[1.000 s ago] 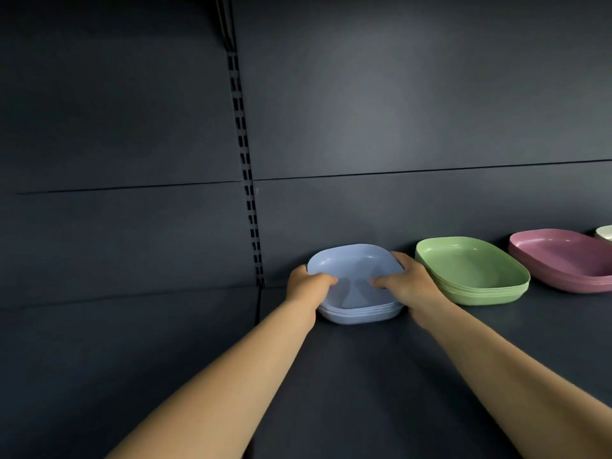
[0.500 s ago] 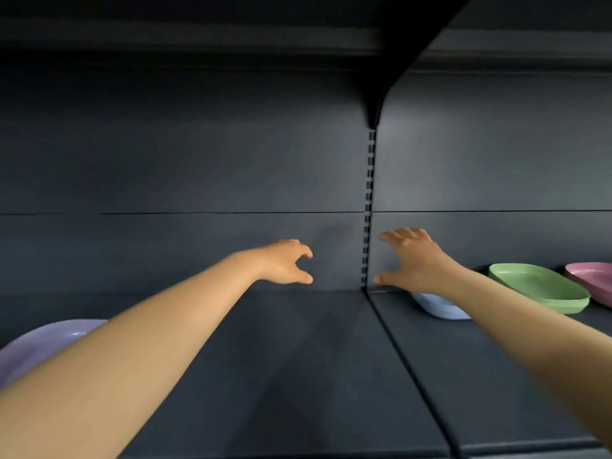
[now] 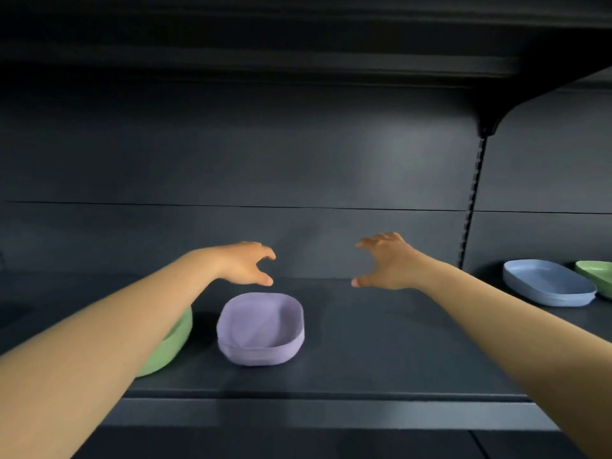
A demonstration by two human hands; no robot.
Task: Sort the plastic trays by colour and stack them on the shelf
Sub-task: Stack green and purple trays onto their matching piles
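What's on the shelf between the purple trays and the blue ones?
Nothing: the head view shows bare dark shelf between the purple plastic tray stack and the blue plastic tray stack.

Open shelf right of purple trays

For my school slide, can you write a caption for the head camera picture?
Two empty hands, left and right, reach over a purple tray stack on a dark shelf.

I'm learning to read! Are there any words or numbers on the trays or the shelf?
None: no words, numbers or signs show anywhere.
Purple trays: plain.
Blue trays: plain.
Green trays by the left arm and at the right edge: plain.
Shelf and back wall: plain and dark.
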